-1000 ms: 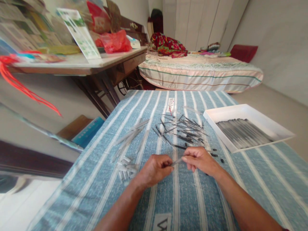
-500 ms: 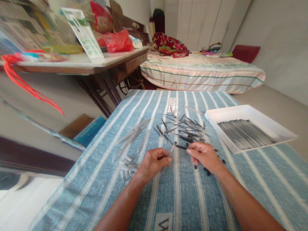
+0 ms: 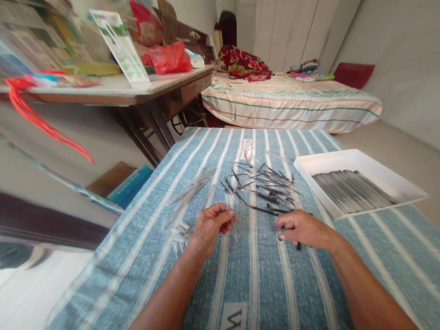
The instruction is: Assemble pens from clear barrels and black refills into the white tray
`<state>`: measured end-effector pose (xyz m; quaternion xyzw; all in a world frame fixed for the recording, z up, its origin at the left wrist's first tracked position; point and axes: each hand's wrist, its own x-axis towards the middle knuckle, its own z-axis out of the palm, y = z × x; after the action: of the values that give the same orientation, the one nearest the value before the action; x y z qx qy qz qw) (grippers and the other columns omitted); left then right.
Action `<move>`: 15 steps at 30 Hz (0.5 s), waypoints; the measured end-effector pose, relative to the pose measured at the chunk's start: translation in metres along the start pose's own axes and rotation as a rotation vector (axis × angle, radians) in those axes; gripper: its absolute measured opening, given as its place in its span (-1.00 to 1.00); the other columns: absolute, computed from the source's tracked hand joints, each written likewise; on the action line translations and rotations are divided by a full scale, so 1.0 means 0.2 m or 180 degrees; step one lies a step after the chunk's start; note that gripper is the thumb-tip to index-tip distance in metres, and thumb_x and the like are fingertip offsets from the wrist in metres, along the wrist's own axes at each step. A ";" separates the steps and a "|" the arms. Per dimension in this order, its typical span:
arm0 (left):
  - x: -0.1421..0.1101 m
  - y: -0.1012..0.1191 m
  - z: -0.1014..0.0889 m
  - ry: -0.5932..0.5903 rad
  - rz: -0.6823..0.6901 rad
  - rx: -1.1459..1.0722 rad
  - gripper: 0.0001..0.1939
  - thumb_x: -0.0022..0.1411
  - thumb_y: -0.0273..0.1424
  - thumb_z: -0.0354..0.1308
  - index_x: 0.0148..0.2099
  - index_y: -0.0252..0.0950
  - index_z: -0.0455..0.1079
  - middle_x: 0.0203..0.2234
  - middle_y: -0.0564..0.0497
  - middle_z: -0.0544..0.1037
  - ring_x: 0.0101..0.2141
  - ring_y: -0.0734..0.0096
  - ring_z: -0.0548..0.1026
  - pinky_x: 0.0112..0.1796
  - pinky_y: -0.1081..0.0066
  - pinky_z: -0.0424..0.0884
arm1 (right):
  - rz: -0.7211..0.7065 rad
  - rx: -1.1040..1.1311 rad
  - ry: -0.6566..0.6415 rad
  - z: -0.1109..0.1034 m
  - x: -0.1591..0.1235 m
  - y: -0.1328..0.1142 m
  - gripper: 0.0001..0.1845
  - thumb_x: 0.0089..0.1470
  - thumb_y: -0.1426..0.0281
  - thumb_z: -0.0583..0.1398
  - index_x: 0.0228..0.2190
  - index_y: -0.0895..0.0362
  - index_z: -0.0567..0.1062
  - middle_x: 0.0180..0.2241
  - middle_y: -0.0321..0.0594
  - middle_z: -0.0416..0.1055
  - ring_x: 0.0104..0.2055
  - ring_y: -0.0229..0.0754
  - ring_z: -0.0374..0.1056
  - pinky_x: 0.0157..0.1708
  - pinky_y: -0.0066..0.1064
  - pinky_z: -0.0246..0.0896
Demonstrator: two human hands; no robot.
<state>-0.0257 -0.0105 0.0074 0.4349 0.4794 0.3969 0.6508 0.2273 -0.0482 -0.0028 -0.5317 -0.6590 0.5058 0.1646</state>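
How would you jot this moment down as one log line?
Left hand: holding clear tube | Right hand: near black rods, grip unclear | Nearby: white tray with dark-ended tubes, on striped tablecloth

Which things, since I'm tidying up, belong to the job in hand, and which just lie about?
Seemingly the job's:
clear tube in the left hand
loose clear tubes, short pale pieces
black sticks; small black pieces by the right hand
white tray and its row of rods

Seemingly lying about:
red plastic bag on the side table
red patterned cloth on the bed
blue object
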 end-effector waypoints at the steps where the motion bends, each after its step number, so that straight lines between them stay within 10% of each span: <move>1: 0.00 0.00 0.00 0.0019 -0.0026 -0.0036 -0.81 -0.04 -0.35 0.23 -0.48 -0.35 0.29 -0.61 0.04 0.50 -0.71 0.65 0.25 -0.66 0.59 0.10 | 0.0015 -0.0077 -0.0064 0.00 0.00 0.00 -0.90 -0.13 0.44 0.16 -0.45 0.18 0.42 -0.74 -0.45 0.21 -0.71 -0.38 0.12 -0.69 -0.58 -0.04; 15: 0.00 0.01 0.01 0.0009 -0.0016 -0.0094 -0.81 -0.05 -0.35 0.24 -0.50 -0.35 0.32 -0.62 0.06 0.50 -0.70 0.65 0.26 -0.66 0.58 0.11 | -0.0074 -0.1223 0.0457 0.03 0.03 -0.02 -0.96 -0.18 0.48 0.17 -0.59 0.14 0.44 -0.70 -0.41 0.18 -0.62 -0.35 0.09 -0.62 -0.54 -0.18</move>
<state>-0.0247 -0.0105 0.0093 0.4234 0.4755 0.4030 0.6574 0.2193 -0.0457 -0.0046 -0.5804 -0.7361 0.3296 0.1125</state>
